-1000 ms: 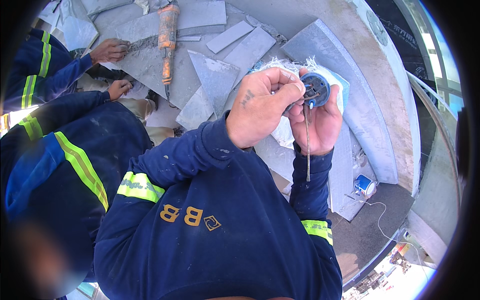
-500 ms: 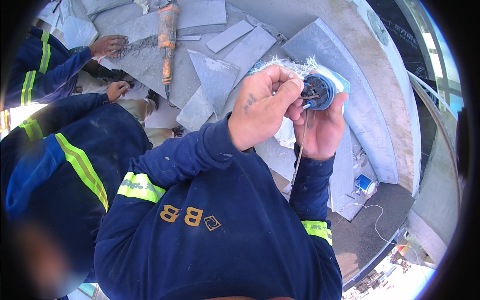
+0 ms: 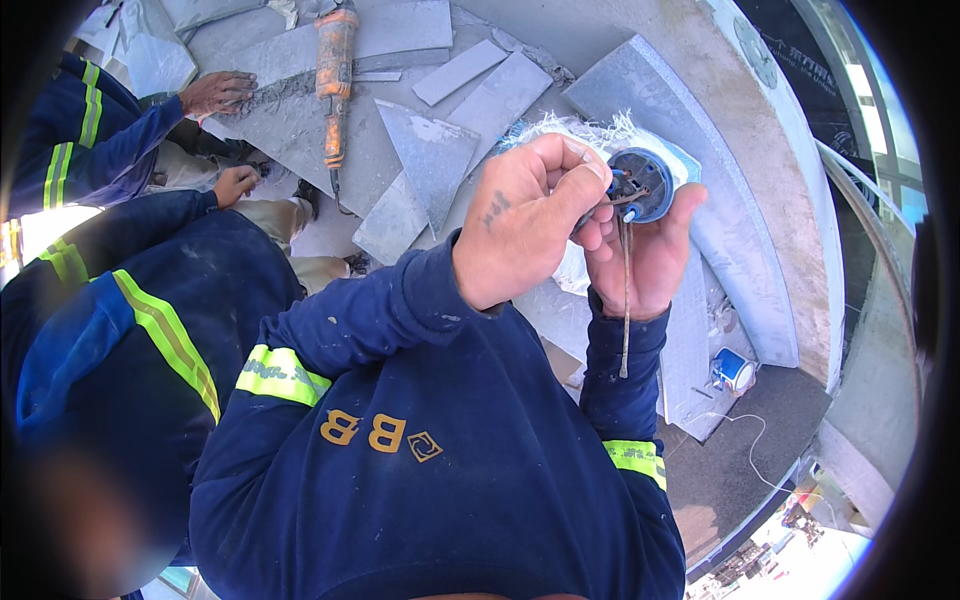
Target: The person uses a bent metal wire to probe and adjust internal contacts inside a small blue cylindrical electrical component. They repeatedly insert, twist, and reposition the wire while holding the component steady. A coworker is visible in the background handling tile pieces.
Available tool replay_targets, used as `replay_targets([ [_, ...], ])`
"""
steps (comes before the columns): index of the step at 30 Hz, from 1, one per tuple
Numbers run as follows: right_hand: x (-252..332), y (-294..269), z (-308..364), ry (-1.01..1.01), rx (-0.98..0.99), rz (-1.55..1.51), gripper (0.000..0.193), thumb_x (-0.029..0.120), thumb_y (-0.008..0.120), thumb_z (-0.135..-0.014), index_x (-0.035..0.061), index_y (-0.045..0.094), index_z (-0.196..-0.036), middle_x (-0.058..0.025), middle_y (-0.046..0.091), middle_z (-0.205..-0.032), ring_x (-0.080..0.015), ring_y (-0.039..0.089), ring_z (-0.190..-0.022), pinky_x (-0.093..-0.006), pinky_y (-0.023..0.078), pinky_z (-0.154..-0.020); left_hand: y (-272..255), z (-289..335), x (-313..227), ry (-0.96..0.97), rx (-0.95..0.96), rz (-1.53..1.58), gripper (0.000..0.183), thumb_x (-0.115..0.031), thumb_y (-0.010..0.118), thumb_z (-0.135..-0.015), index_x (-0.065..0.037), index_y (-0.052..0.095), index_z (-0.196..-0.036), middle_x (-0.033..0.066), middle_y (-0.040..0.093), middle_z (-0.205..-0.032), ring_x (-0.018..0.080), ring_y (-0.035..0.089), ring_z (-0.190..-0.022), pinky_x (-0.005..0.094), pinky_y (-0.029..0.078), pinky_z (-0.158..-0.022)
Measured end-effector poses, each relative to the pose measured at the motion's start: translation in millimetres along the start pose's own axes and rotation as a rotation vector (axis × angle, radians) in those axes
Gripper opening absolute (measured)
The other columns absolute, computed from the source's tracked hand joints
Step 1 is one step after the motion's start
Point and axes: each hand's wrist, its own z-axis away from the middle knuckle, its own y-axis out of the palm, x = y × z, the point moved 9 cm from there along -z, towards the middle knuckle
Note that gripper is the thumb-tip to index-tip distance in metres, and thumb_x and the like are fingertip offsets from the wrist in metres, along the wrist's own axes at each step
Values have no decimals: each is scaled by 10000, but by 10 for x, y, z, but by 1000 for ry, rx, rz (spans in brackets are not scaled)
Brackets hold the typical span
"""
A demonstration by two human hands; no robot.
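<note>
A round blue and dark plug piece, its inner face with terminals turned up, rests in my right hand. The fingers and thumb of that hand curl round its rim from below. My left hand is closed in a pinch at the plug's left edge, thumb against the fingers. A thin brownish cord runs from these fingertips across the plug, and its loose end hangs down in front of my right wrist. Small bits of wire show at the terminals; the pinching fingers partly hide them.
Grey stone slabs lie on the dusty ground ahead, with an orange power tool among them. A frayed white woven sack is behind my hands. Two co-workers in navy sit at left, one hand on a slab. A blue-white tin stands right.
The hanging cord has swung right and now drops nearly straight down. My left fingertips have shifted slightly over the plug's edge, while the right hand still holds the plug.
</note>
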Motion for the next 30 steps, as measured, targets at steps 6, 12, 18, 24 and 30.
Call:
replay_targets([
  [6,-48,-25,14,23,-39,-200,788,606,529,-911,-47,434,-1342,-205,634,-1102,-269,680,-781,-396,599,-649,11,49,-45,19,1,-52,213,-156,600,-949,54,572,-957,76,629,-774,91,599,-634,230,503,-581],
  [12,-33,-3,12,5,73,-165,777,577,535,-922,-54,417,-1360,-222,627,-1133,-291,687,-812,-410,605,-665,10,80,-29,27,3,-30,206,-148,604,-946,56,581,-968,74,644,-801,84,607,-684,216,490,-630],
  [18,-58,13,25,8,52,-205,801,592,528,-917,-63,411,-1363,-216,626,-1116,-286,684,-806,-378,603,-609,14,116,-54,69,-1,-44,205,-140,611,-941,61,595,-979,88,663,-834,91,616,-743,231,495,-675],
  [24,-67,-2,40,-25,-21,-97,787,682,473,-889,48,439,-1354,-177,646,-1039,-266,646,-765,-308,492,-473,-3,159,56,17,76,45,208,-158,564,-962,25,551,-1060,133,640,-888,177,637,-727,311,547,-657],
  [30,86,-163,22,-124,-3,360,868,634,650,-813,-18,430,-1341,-177,604,-1168,-254,643,-940,-346,539,-805,-75,188,307,-244,111,220,358,-214,494,-1003,-59,374,-1302,185,571,-1093,267,641,-770,405,577,-645],
])
